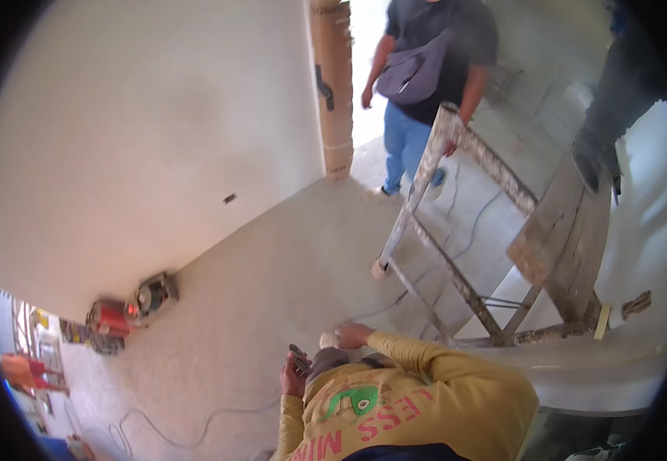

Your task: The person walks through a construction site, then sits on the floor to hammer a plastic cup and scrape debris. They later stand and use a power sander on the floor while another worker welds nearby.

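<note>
Broadly, floor (264,269) meets wall (141,138) — left hand (293,379) grips something dark (299,356); right hand (355,336), grip unclear.

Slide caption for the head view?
Left hand holding a small dark object; spattered scaffold frame ahead to the right.

Two bare hands belong to the wearer of one yellow long-sleeved top (472,392): one left hand (292,379), one right hand (355,336), with one small dark handheld object (298,358) between them in number; one standing person in a black shirt and blue jeans (401,146), carrying one grey cross-body bag (416,73); one dark-clad leg (618,92) at the right; one paint-spattered metal trestle frame (449,265); at least two squat machines by the wall, one red (109,317), one grey (151,298); one black door handle (324,87); one small dark wall opening (229,198)
</note>
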A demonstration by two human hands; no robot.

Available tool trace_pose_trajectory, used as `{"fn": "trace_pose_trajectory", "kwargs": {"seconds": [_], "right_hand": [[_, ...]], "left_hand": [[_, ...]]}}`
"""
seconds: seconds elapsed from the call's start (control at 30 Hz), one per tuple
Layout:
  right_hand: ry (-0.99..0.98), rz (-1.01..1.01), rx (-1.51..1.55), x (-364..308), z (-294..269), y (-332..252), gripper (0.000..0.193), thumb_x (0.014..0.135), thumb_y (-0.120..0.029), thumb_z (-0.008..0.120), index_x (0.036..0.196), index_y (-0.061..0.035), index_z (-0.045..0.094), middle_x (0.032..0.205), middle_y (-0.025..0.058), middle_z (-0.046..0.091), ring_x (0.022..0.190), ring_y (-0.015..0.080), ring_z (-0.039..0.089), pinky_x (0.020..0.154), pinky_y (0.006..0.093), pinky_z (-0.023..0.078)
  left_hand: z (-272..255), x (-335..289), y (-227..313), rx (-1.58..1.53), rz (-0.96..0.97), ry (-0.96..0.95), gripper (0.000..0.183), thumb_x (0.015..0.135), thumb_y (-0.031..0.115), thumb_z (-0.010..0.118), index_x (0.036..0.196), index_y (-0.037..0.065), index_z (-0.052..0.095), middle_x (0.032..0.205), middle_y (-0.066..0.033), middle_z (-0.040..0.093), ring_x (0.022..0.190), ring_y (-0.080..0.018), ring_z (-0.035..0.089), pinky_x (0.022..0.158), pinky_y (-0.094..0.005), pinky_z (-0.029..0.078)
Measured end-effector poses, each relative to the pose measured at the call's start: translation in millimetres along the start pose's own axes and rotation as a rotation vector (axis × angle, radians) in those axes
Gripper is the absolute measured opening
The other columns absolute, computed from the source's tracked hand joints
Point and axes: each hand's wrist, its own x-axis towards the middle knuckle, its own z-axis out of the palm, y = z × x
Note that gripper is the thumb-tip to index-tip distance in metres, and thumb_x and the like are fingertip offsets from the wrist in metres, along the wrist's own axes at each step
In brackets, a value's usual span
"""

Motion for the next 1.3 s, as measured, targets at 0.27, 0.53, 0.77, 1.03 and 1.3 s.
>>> {"fn": "trace_pose_trajectory", "kwargs": {"seconds": [0.27, 0.53, 0.77, 1.03, 1.3], "right_hand": [[0.773, 0.395, 0.418, -4, -31, 116, 0.042, 0.092, -0.041, 0.064, 0.085, 0.0001, 0.063, 0.082, 0.0251, 0.065, 0.080, 0.0469, 0.064, 0.072, 0.0554, 0.050], [0.555, 0.617, 0.452, 22, -32, 153, 0.048, 0.087, -0.043, 0.064, 0.096, 0.0044, 0.071, 0.104, 0.0298, 0.069, 0.098, 0.0459, 0.068, 0.086, 0.0527, 0.053], [0.400, 0.589, 0.262, 78, -47, 199, 0.048, 0.084, -0.040, 0.065, 0.093, 0.0068, 0.072, 0.100, 0.0322, 0.070, 0.093, 0.0482, 0.069, 0.086, 0.0532, 0.055], [0.225, 0.722, 0.384, 148, -192, 219, 0.053, 0.087, -0.036, 0.065, 0.118, 0.0064, 0.066, 0.118, 0.0303, 0.068, 0.112, 0.0463, 0.066, 0.096, 0.0510, 0.054], [0.306, 0.599, 0.376, 260, -322, 281, 0.050, 0.090, -0.036, 0.063, 0.117, 0.0056, 0.067, 0.122, 0.0294, 0.067, 0.115, 0.0454, 0.065, 0.098, 0.0513, 0.053]], "left_hand": [[134, 135, 127, 0.609, -0.138, -0.540, 0.058, 0.102, 0.047, 0.057, 0.130, -0.004, 0.061, 0.113, -0.0124, 0.070, 0.104, -0.0232, 0.069, 0.088, -0.0381, 0.056], [215, 150, 130, 0.387, -0.323, -0.707, 0.054, 0.103, 0.044, 0.056, 0.126, -0.005, 0.060, 0.129, -0.0177, 0.064, 0.113, -0.0284, 0.066, 0.095, -0.0418, 0.053], [260, 174, 133, 0.546, -0.290, -0.736, 0.040, 0.104, 0.039, 0.053, 0.103, 0.000, 0.066, 0.100, -0.0061, 0.068, 0.092, -0.0149, 0.063, 0.084, -0.0303, 0.050], [313, 206, 158, 0.251, -0.276, -0.619, 0.045, 0.104, 0.041, 0.054, 0.115, -0.002, 0.062, 0.123, -0.0160, 0.065, 0.106, -0.0274, 0.064, 0.095, -0.0401, 0.052], [373, 301, 214, 0.057, -0.190, -0.555, 0.052, 0.104, 0.047, 0.052, 0.125, 0.000, 0.059, 0.122, -0.0163, 0.066, 0.111, -0.0278, 0.065, 0.090, -0.0394, 0.055]]}}
